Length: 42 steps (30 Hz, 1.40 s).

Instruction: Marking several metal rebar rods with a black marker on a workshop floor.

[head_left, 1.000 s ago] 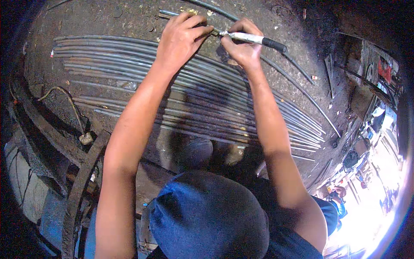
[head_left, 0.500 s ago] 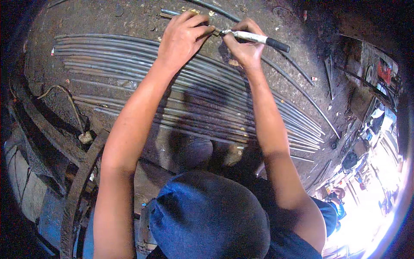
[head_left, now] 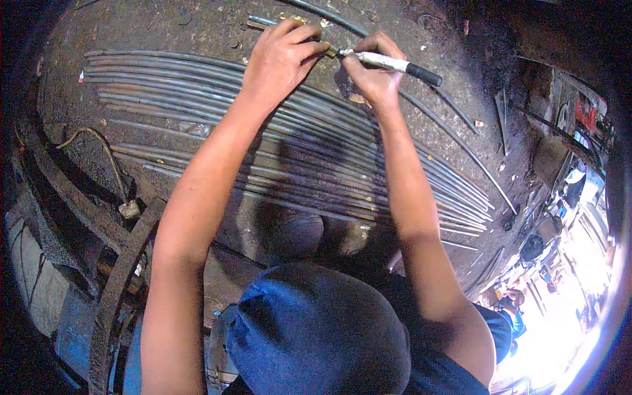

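Several long grey metal rods lie side by side on a dirty dark floor. My left hand presses down on a thin rod at the far edge of the row, fingers closed around a small brown piece. My right hand grips a white marker with a black cap, its tip touching the rod right beside my left fingertips. Both forearms reach forward over the rods.
A blue cloth-covered knee fills the lower middle. Rusty curved metal bars and a cable with a small white plug lie at the left. More loose rods run off to the right, with clutter and bright light at the right rim.
Both hands stay at the same spot on the far rod. The marker has tilted slightly and its tip sits closer to my left fingers.
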Each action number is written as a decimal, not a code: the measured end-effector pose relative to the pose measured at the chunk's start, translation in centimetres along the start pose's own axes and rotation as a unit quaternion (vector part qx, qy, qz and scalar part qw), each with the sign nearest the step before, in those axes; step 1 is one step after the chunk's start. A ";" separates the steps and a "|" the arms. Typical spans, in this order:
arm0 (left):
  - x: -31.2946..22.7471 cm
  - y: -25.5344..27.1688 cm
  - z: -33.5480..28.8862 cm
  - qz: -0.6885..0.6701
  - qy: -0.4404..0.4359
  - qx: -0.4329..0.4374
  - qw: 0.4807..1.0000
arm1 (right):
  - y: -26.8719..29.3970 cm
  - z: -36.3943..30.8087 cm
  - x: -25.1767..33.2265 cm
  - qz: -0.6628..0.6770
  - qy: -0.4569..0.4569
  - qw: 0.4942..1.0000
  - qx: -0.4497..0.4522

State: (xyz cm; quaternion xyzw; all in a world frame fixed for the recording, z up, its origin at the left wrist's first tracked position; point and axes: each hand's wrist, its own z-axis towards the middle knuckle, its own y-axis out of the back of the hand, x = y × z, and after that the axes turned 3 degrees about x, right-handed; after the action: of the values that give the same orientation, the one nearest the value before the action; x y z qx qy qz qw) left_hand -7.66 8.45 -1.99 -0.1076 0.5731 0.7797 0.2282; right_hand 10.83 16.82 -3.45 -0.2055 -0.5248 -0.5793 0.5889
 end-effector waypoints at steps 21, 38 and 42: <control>0.1 0.0 0.0 -0.001 -0.004 -0.004 1.000 | -0.2 -0.2 -0.3 0.017 0.020 1.000 -0.004; -0.3 0.2 0.0 0.007 0.005 0.004 1.000 | -0.4 -0.2 -0.2 -0.011 -0.070 0.997 -0.020; -0.3 0.1 0.1 0.020 -0.004 -0.025 0.999 | 0.1 -0.2 0.0 0.035 -0.082 0.996 0.004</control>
State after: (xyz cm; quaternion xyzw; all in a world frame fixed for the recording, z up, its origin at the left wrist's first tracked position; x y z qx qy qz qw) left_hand -7.47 8.40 -1.74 -0.0988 0.5547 0.7984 0.2125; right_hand 11.02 16.71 -3.49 -0.2683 -0.5658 -0.5377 0.5646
